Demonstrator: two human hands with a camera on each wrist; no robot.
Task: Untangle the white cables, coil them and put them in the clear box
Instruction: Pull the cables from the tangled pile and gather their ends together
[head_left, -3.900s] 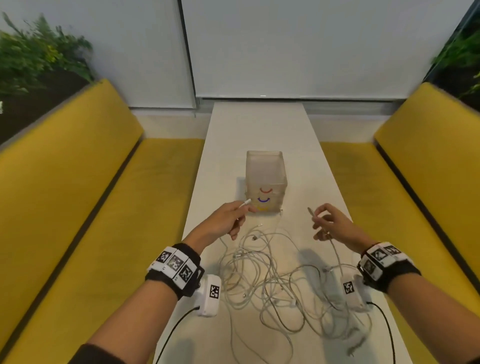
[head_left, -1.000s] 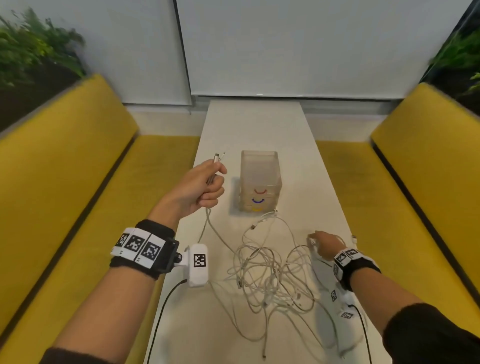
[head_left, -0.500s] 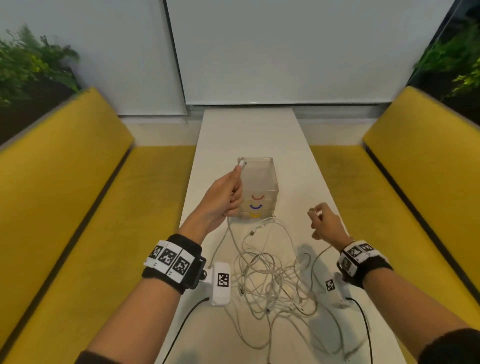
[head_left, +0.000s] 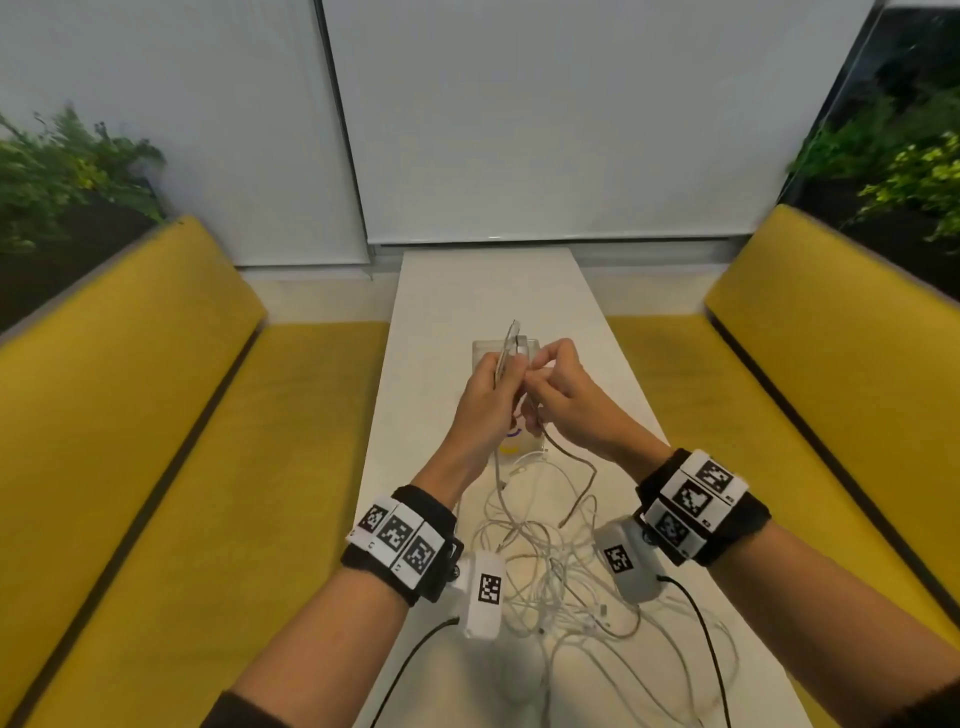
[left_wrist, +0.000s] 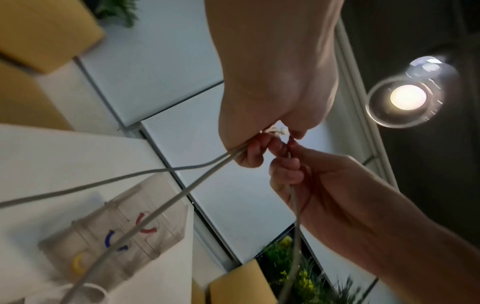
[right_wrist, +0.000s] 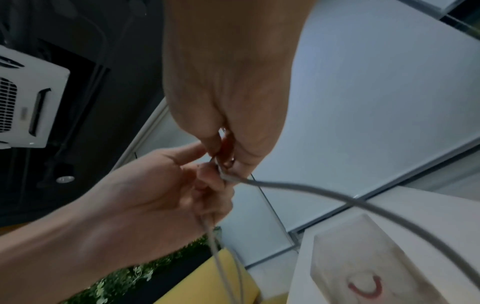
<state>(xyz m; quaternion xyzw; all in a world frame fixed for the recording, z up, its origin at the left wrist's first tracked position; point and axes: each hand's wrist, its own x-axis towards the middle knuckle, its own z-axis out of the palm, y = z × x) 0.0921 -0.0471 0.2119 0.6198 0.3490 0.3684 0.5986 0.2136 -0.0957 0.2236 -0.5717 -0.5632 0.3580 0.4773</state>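
Both hands meet in the air just above the clear box (head_left: 480, 347), which they largely hide. My left hand (head_left: 506, 376) grips a white cable (head_left: 511, 338) folded into a short loop that sticks up from the fist. My right hand (head_left: 540, 374) pinches the same cable right beside it. In the left wrist view two strands (left_wrist: 155, 170) leave the left hand's curled fingers (left_wrist: 253, 156) and run down past the box (left_wrist: 116, 236). From the right hand's fingers (right_wrist: 226, 150) one strand (right_wrist: 337, 197) trails away. The tangled white cables (head_left: 550, 571) lie on the table near me.
The narrow white table (head_left: 493, 291) runs away from me between two yellow benches (head_left: 156, 415) (head_left: 831, 364). The box shows red, blue and yellow arcs on its side. Plants stand behind both benches. White blinds close off the far end.
My right hand has lifted off the table and come up to the left hand. Both now hold the cable together above the box, and a folded loop stands up from the left fist.
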